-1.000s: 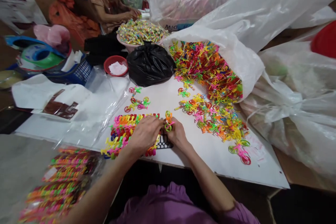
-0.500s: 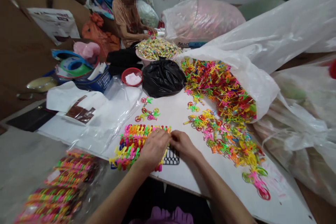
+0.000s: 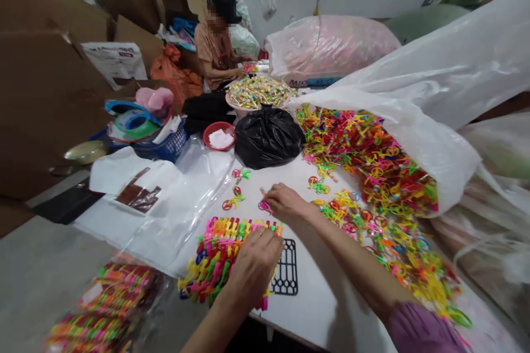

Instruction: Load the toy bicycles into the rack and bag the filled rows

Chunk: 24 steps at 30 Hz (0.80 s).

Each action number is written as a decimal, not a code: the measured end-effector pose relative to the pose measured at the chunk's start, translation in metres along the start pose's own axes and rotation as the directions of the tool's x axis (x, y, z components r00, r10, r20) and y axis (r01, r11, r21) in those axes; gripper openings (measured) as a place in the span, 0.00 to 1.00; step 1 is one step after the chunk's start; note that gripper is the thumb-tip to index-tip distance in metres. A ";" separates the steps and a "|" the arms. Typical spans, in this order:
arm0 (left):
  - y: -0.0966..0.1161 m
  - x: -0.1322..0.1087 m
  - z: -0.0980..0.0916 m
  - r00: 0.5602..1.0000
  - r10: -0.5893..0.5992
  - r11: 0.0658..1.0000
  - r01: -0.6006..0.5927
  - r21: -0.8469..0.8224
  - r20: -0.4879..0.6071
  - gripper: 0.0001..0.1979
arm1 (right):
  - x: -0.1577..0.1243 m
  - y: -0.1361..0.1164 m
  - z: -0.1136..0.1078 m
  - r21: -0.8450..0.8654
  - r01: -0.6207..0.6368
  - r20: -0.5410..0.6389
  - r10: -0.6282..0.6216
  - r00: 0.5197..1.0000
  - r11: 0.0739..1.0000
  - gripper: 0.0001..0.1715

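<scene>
A black plastic rack (image 3: 286, 270) lies near the table's front edge, its right end bare. Rows of small bright plastic toys (image 3: 217, 256), in pink, yellow, green, red and orange, stand packed across the rest of it. My left hand (image 3: 257, 256) rests over the right end of these rows, its fingers bent down and closed on a toy there; the fingertips are partly hidden. Beyond the rack, my right hand (image 3: 286, 201) pinches a loose pink toy bicycle (image 3: 265, 207) just above the table. Two more loose toy clusters, a red-green one (image 3: 234, 198) among them, lie to its left.
A large heap of toys (image 3: 364, 160) spills from a white sack on the right. Behind are a black bag (image 3: 269, 138), a red bowl (image 3: 218, 137) and a full basin (image 3: 259, 94). A co-worker (image 3: 217, 44) sits at the back. Packed toys (image 3: 107, 298) lie lower left.
My right hand has left the rack and reached forward to a loose pink toy, which it now pinches. My left hand stays at the rows. The view has tilted up, bringing a window in.
</scene>
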<state>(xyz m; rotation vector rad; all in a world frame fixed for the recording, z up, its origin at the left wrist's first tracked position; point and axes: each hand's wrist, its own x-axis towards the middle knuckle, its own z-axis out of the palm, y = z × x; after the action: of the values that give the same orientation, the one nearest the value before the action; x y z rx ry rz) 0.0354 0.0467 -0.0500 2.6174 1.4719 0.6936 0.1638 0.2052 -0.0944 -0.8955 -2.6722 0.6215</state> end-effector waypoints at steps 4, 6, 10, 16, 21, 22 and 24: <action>-0.010 0.010 -0.001 1.000 0.024 1.000 -0.024 0.006 0.009 0.09 | -0.043 0.012 -0.016 0.034 -0.231 0.031 0.230 0.973 0.972 0.16; -0.016 0.015 -0.001 1.000 0.004 1.000 -0.004 0.015 -0.006 0.08 | -0.048 0.009 -0.024 -0.035 -0.291 0.048 0.293 0.955 0.956 0.16; -0.023 0.018 -0.003 0.999 -0.021 0.999 0.022 0.034 -0.032 0.08 | -0.042 -0.003 -0.033 -0.242 -0.310 0.057 0.332 0.941 0.919 0.17; -0.019 0.016 -0.007 0.999 -0.030 0.998 0.029 0.064 0.011 0.09 | -0.044 -0.001 -0.044 -0.377 -0.389 0.079 0.448 0.891 0.840 0.15; -0.016 0.009 -0.007 0.999 -0.041 0.998 0.041 0.055 -0.010 0.08 | -0.063 0.008 -0.055 -0.335 -0.478 0.027 0.515 0.857 0.812 0.10; -0.016 0.007 -0.007 0.999 -0.051 0.997 0.051 0.052 -0.015 0.08 | -0.068 0.006 -0.057 -0.331 -0.483 0.016 0.517 0.856 0.811 0.11; -0.017 0.005 -0.005 0.998 -0.066 0.996 0.067 0.052 -0.019 0.08 | -0.078 -0.006 -0.059 -0.278 -0.501 -0.042 0.510 0.859 0.820 0.11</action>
<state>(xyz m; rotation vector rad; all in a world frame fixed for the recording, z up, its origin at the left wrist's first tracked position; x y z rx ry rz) 0.0224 0.0591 -0.0479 2.5935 1.5954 0.6824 0.2430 0.1717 -0.0475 -1.7250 -2.5873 0.3545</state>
